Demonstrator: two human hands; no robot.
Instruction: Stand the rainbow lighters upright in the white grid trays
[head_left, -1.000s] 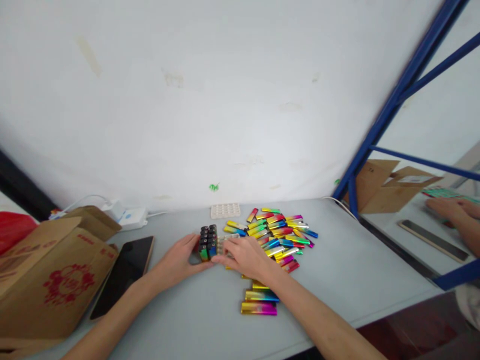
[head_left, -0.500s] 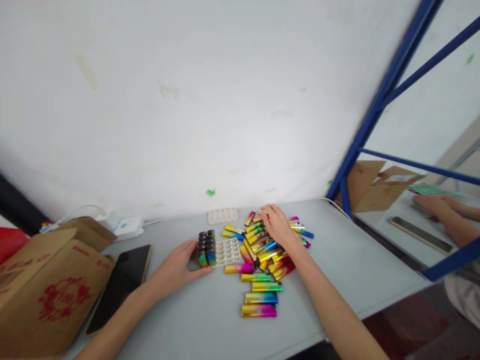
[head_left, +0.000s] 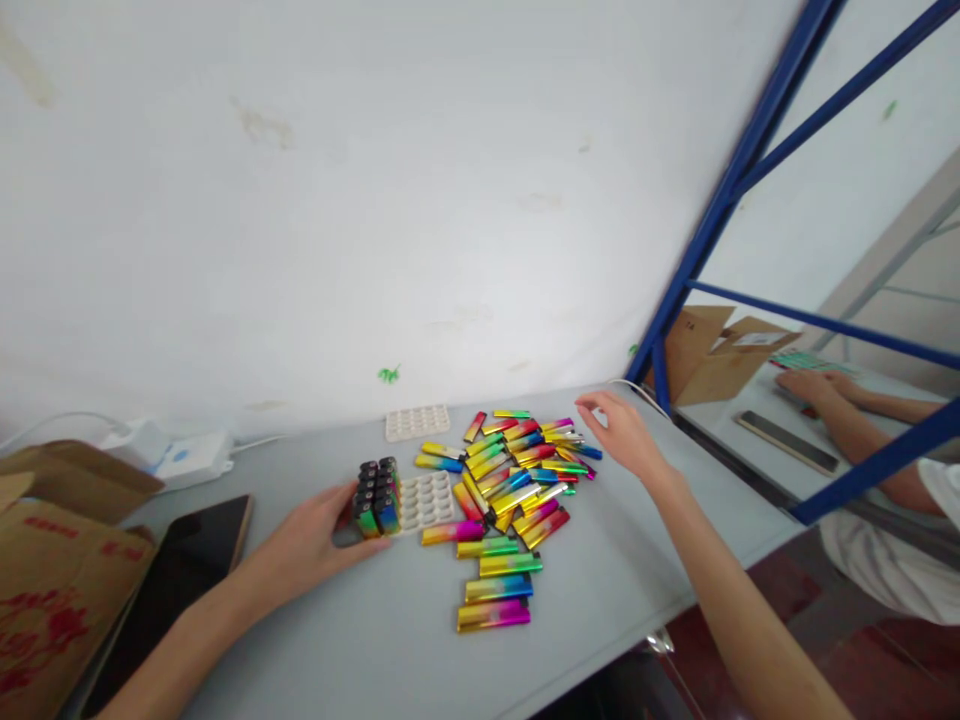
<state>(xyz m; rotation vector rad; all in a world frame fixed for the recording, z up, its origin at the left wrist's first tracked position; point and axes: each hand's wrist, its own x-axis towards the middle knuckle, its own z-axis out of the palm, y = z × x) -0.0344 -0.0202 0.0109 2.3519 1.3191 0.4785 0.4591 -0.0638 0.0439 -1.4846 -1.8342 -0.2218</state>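
Observation:
My left hand (head_left: 326, 535) is at the left end of a white tray (head_left: 427, 498) with round cups, thumb along its front and fingers at its side. A block of black-topped lighters (head_left: 376, 495) stands upright in that end, and the hand grips around it. To the right, a loose heap of shiny multicoloured lighters (head_left: 517, 470) lies on the table. Several more lighters (head_left: 495, 590) lie in a column in front of the heap. My right hand (head_left: 619, 430) hovers beyond the heap's right side, fingers loosely bent and apart, with nothing visible in them.
A second white tray (head_left: 418, 422) lies near the wall. On the left are a phone (head_left: 172, 590), a cardboard box (head_left: 67, 600) and a white power strip (head_left: 195, 460). A blue metal frame (head_left: 720, 220) borders the right; beyond it are another person's arms (head_left: 855, 420).
My right hand has lifted off the heap and moved right, clear of the lighters. My left hand stays by the tray. The whole view has shifted, with things appearing further left.

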